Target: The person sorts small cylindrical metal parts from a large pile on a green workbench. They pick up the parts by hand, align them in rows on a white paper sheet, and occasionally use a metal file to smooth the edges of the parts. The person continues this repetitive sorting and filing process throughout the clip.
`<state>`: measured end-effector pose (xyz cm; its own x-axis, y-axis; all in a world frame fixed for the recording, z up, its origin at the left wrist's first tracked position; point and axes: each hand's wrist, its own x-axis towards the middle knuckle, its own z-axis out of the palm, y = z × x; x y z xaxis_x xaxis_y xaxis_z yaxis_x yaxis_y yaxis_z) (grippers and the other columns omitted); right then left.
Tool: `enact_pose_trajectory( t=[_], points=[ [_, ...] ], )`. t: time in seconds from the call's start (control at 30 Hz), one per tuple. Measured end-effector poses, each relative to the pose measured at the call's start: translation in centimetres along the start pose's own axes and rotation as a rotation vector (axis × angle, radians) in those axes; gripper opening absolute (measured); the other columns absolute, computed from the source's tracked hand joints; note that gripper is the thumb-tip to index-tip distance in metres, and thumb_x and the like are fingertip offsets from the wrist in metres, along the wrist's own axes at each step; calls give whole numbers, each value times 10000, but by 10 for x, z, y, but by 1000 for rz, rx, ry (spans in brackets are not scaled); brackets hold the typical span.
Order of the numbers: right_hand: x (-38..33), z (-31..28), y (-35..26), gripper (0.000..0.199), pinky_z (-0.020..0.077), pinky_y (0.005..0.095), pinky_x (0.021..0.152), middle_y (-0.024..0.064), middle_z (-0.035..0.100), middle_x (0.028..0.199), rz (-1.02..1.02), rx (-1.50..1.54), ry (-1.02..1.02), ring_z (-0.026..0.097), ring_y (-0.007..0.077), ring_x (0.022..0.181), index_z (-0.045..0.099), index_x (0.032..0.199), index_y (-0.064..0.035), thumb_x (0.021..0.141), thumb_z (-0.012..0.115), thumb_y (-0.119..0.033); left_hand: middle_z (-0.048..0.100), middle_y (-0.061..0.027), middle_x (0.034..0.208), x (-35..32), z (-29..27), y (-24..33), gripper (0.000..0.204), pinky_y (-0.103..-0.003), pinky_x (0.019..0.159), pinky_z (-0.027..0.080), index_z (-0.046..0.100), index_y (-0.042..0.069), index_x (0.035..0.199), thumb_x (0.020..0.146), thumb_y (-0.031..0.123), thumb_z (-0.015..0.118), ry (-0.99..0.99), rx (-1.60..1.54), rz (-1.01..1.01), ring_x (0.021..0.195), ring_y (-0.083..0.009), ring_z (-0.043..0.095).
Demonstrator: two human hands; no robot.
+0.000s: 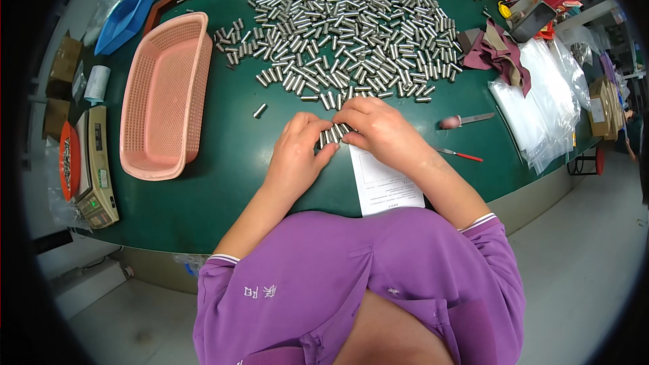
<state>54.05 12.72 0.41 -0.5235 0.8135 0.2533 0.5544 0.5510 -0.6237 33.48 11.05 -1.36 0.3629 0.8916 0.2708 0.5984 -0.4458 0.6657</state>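
A short row of shiny metal pins (332, 134) lies side by side between my two hands, near the front of the green table. My left hand (297, 149) closes on the row's left end, thumb and fingers bent round it. From the other side my right hand (375, 128) grips the right end, its fingers curled over the top and partly hiding the pins. Just beyond my fingers spreads a large heap of the same pins (351, 34). One loose pin (259, 110) rests apart, left of my left hand. A printed sheet of paper (387, 186) lies partly under my right forearm.
An empty pink plastic basket (162, 101) stands at the left, beside a scale (98, 162) and a red dish (69, 162) of small parts. At right are a knife (473, 119), a red-handled tool (463, 155), clear plastic bags (541, 105) and a maroon cloth (503, 57).
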Motion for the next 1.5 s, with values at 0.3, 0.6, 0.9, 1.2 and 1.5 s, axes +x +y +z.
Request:
enact_pose_trajectory(
  t=[0.3,0.6,0.9,1.2,1.5],
  points=[
    [-7,-3,0,314,493,420,894,105,610,1079,-23,-38,-32,586,323,1038,637,1077,-37,785,738,-90,620,-61,962,-2,2,-2,351,-290,641,519,683,30,1004,686,25,831,17,-92,-15,712,-162,584],
    [-50,-40,-21,300,489,413,910,115,618,1076,116,-98,-95,589,326,1054,632,1062,-37,780,731,-56,623,-48,954,-12,0,7,335,-278,657,526,691,35,990,687,34,835,-71,-30,-10,712,-148,587],
    [-80,-16,-25,313,486,421,908,112,610,1044,136,-62,8,594,329,1039,630,1069,-46,775,737,-60,613,-70,975,-29,0,31,325,-311,680,523,674,36,1023,724,28,799,-50,141,202,729,-201,609],
    [-79,2,-33,291,494,423,887,111,608,1038,101,-10,48,600,332,1017,642,1048,-51,775,741,-72,559,-63,839,-46,-2,31,330,-304,624,509,661,33,1016,713,27,791,-118,65,25,667,-176,571],
    [-105,-21,-30,304,499,424,879,104,610,1036,271,-116,105,601,336,1019,643,1054,-93,770,752,-93,580,-80,859,-22,17,49,313,-318,634,514,662,24,1008,724,54,789,-155,-19,88,681,-190,594]
  ],
)
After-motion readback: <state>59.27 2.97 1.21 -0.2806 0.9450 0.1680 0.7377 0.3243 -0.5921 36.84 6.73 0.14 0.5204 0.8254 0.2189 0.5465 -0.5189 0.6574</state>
